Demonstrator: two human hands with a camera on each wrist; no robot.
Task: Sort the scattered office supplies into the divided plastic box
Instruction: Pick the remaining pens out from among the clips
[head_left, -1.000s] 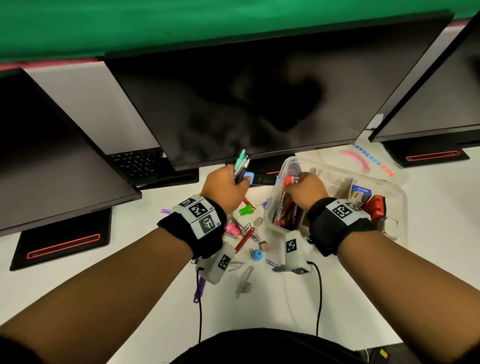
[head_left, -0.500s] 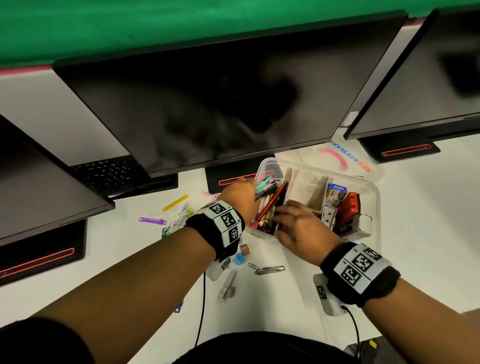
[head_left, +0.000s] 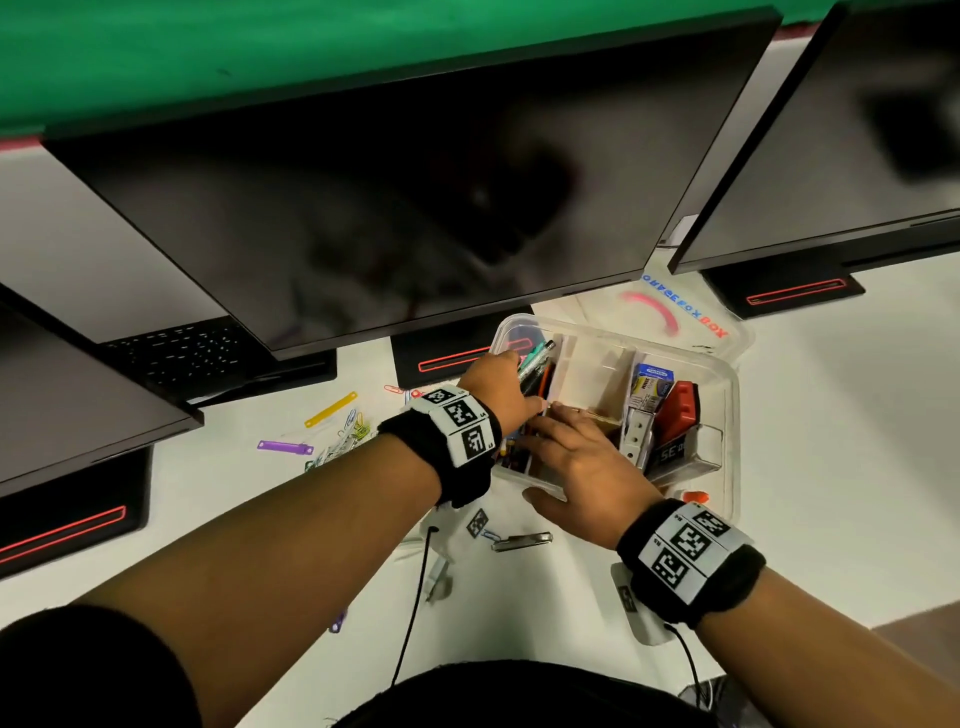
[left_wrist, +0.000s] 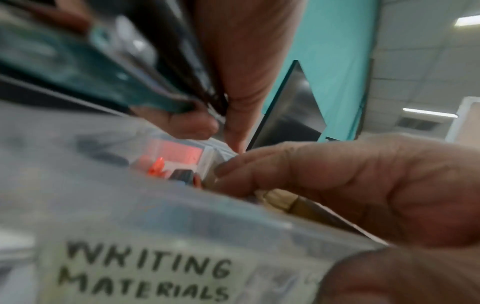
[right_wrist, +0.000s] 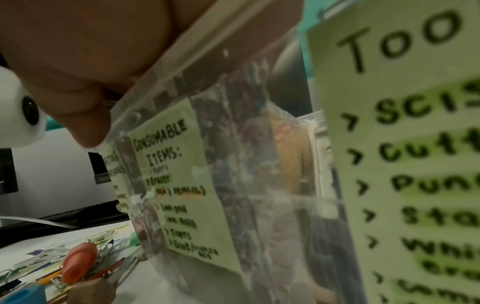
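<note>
The clear divided plastic box (head_left: 730, 395) stands on the white desk under the middle monitor. My left hand (head_left: 511, 382) grips a bundle of teal and black pens (head_left: 535, 358) and holds them slanted over the box's left compartment, labelled "WRITING MATERIALS" (left_wrist: 145, 275); that compartment holds several pens. The same pens (left_wrist: 103, 72) fill the top left of the left wrist view. My right hand (head_left: 558, 454) grips the box's near wall, fingers (left_wrist: 324, 181) over the rim and inside, thumb (right_wrist: 88, 127) pressed on the outside.
A red stapler (head_left: 680, 405) and a staples packet (head_left: 652, 379) fill the right compartment. The lid (head_left: 670, 312) lies behind the box. A yellow strip (head_left: 332, 408), a purple strip (head_left: 283, 446), paper clips (head_left: 345, 439) and a metal piece (head_left: 519, 540) lie on the desk. Monitors overhang the back.
My left hand has carried the pens rightward from above the desk to over the box's left compartment. My right hand has drawn back from inside that compartment to the near wall.
</note>
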